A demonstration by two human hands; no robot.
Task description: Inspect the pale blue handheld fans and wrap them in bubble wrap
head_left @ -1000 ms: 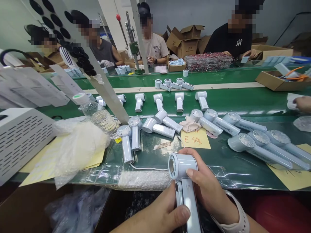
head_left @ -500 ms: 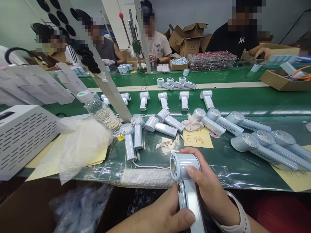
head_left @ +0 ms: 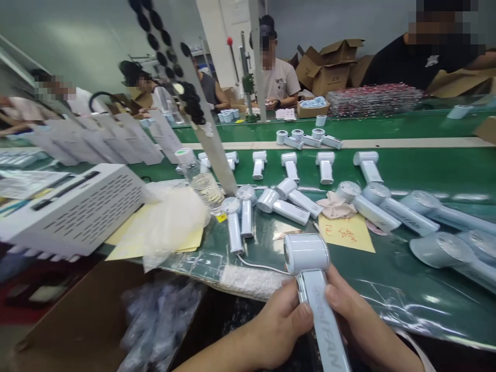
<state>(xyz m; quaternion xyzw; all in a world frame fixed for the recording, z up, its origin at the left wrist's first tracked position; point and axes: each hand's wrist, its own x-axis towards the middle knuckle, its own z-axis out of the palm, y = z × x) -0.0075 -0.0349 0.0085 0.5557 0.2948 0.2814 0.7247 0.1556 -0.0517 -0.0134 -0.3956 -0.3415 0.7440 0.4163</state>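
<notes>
Both of my hands hold one pale blue handheld fan upright just in front of the table's near edge. My left hand wraps the handle from the left, thumb pressed on its front. From the right, my right hand grips the same handle, thumb on the lettered face. The fan's round head points left above my fingers. Several more fans lie on the green table beyond it, beside a yellow note with red writing.
A white perforated box and a clear plastic bag lie at the left, with a water bottle behind. A slanted metal post rises mid-table. A white cable runs along the table. Several people work across the conveyor; cardboard boxes stand behind.
The view has swung left. My right hand slid from the fan's head down to the handle, and the fan turned so its lettered side faces me.
</notes>
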